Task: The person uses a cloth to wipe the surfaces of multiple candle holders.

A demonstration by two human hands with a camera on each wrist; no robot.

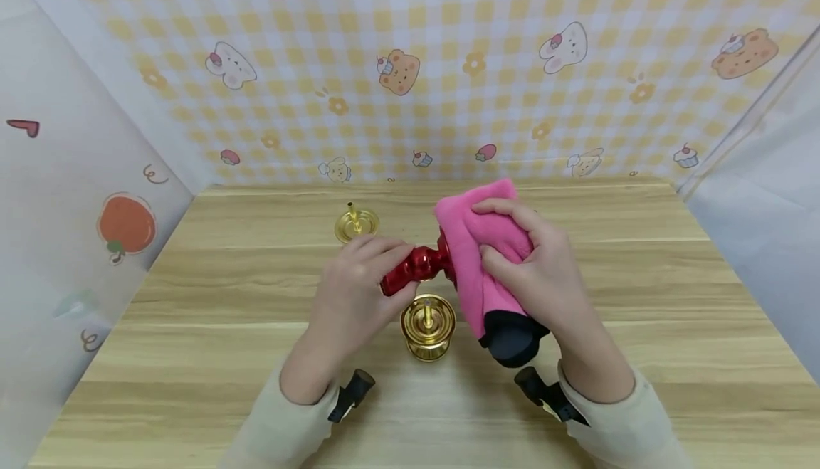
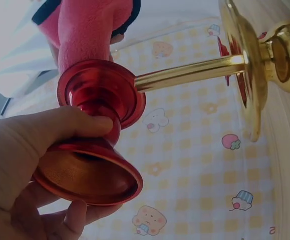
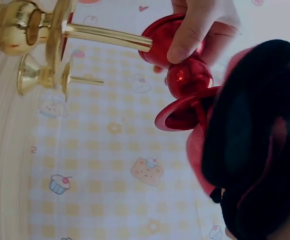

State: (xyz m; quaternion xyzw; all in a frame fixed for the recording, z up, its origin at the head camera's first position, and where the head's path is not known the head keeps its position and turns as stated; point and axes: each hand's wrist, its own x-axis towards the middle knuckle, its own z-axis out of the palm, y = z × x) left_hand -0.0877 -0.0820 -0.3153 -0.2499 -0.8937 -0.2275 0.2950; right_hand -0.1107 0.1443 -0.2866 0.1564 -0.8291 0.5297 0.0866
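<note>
A shiny red candle holder (image 1: 423, 264) lies tilted on its side in the air, above the wooden table. My left hand (image 1: 355, 287) grips it by the flared base, with the thumb (image 2: 92, 125) along its stem. Around its dish end is a pink plush cloth (image 1: 466, 262), which my right hand (image 1: 541, 259) holds with bent fingers and thumb. A black-trimmed end (image 1: 512, 337) of the cloth hangs below that hand. Part of the red dish is hidden by the cloth in the head view.
A gold candle holder (image 1: 428, 337) with an upright spike stands between my forearms, close under the red one. Another gold candle holder (image 1: 356, 225) stands farther back, left of centre. Behind the wooden table (image 1: 640, 298) hangs a yellow checked cloth backdrop (image 1: 487, 99).
</note>
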